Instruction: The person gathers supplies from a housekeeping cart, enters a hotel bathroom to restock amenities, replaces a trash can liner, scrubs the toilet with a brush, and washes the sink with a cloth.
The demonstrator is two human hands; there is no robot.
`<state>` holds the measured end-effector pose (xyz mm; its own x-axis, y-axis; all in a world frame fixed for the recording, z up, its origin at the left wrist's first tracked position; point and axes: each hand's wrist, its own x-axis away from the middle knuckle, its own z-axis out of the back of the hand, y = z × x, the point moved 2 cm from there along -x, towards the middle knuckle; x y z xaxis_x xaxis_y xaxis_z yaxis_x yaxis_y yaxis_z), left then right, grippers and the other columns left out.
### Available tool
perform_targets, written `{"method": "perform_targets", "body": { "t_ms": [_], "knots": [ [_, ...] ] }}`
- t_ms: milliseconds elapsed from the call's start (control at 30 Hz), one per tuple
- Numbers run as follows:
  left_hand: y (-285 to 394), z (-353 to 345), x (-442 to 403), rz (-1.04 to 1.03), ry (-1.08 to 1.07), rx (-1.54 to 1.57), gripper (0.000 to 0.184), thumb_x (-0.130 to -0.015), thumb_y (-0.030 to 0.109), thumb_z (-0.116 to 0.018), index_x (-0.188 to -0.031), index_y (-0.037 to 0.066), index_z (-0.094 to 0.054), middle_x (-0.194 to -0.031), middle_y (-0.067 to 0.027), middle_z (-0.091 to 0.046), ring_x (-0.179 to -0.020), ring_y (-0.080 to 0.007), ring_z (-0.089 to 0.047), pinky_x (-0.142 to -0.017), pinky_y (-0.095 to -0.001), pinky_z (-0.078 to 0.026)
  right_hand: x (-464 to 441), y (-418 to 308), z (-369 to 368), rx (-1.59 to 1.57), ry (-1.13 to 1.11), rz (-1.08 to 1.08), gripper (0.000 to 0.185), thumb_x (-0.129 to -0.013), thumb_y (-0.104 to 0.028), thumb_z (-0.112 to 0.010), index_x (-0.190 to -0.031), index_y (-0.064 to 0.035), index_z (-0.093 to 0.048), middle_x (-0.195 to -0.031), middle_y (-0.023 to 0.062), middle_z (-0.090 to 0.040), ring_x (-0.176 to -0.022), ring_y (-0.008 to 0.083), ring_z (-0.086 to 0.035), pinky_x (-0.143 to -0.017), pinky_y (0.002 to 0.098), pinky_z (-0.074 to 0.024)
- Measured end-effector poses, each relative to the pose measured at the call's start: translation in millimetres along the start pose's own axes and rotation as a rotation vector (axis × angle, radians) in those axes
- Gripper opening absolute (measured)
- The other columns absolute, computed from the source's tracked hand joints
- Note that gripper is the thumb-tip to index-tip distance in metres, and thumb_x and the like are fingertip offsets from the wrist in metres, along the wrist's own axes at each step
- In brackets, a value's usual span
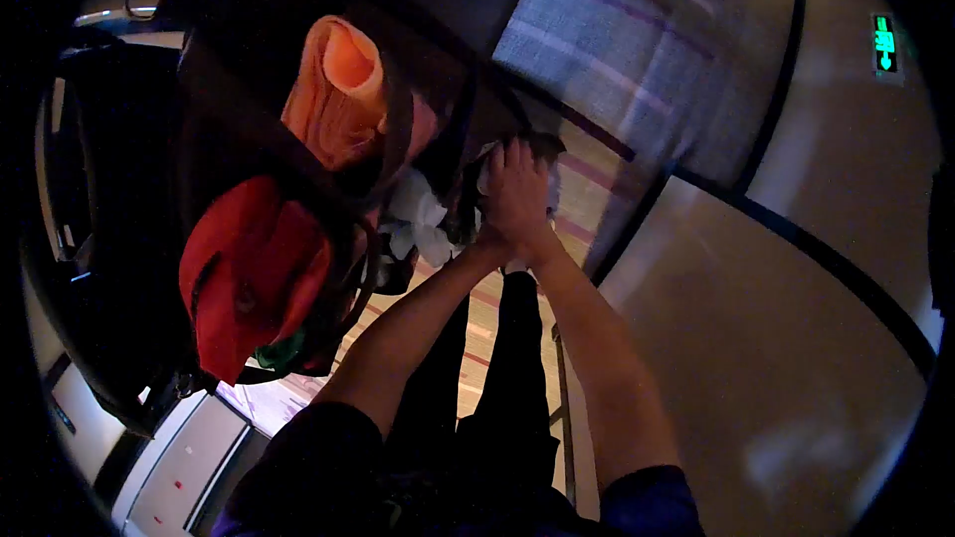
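Note:
My right hand [517,184] lies with its fingers stretched over a white, crumpled bundle [552,194], which has a dark part at its top edge. My left hand [489,244] crosses under the right wrist, and its fingers are hidden. Just left of the hands hangs more white, crumpled material [418,204], cloth or plastic, I cannot tell which. Further left, a rolled orange towel [343,89] stands up out of a dark bag-like holder [403,119]. Below it, a red cloth [254,273] bulges out, with a bit of green cloth [282,350] beneath.
A striped carpet [587,40] covers the floor. Along the right runs a pale wall [756,338] with dark trim and a lit green exit sign [883,45]. Dark cart-like structures fill the left side. A white panel [184,472] stands at lower left.

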<state>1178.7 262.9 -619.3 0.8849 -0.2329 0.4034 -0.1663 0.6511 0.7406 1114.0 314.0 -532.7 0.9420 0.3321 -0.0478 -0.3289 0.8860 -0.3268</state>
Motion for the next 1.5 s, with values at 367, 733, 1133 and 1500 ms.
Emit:
{"method": "perform_targets", "body": {
  "t_ms": [367,733,1133,1500],
  "knots": [
    [34,3,32,-0.069,-0.081,0.015,0.041,-0.093,0.016,-0.056,-0.131,0.000,-0.053,-0.129,-0.0242,-0.056,-0.126,-0.0387,-0.048,-0.106,-0.0455,-0.036,9,36,-83,0.268,0.082,0.102,0.034,-0.087,-0.026,-0.059,-0.109,-0.0057,-0.073,-0.114,0.0149,-0.070,-0.112,0.0353,-0.061,-0.109,0.0704,-0.0215],
    [28,61,7,-0.108,-0.033,-0.238,0.037,-0.086,0.022,-0.070,-0.118,0.004,-0.067,-0.136,-0.0196,-0.053,-0.127,-0.0367,-0.048,-0.107,-0.0484,-0.038,8,60,18,0.063,-0.133,0.320,0.050,-0.085,-0.020,-0.056,-0.134,-0.0103,-0.057,-0.140,0.0116,-0.053,-0.130,0.0264,-0.046,-0.105,0.0534,-0.0374],
    [10,92,-1,0.207,0.233,-0.098,0.072,-0.085,0.015,-0.065,-0.147,-0.001,-0.032,-0.133,-0.0311,-0.052,-0.127,-0.0436,-0.048,-0.109,-0.0495,-0.036,11,74,-34,0.051,-0.315,0.445,0.030,-0.076,-0.023,-0.067,-0.102,-0.0089,-0.072,-0.113,0.0065,-0.067,-0.114,0.0270,-0.054,-0.088,0.0489,-0.0483],
    [31,61,-72,0.363,0.026,-0.191,0.031,-0.087,0.014,-0.059,-0.114,-0.002,-0.060,-0.113,-0.0322,-0.063,-0.106,-0.0498,-0.061,-0.088,-0.0518,-0.051,44,64,-28,-0.140,-0.188,0.393,0.026,-0.072,-0.013,-0.066,-0.097,-0.0085,-0.072,-0.111,0.0048,-0.065,-0.117,0.0247,-0.054,-0.086,0.0406,-0.0484]
  ]
}}
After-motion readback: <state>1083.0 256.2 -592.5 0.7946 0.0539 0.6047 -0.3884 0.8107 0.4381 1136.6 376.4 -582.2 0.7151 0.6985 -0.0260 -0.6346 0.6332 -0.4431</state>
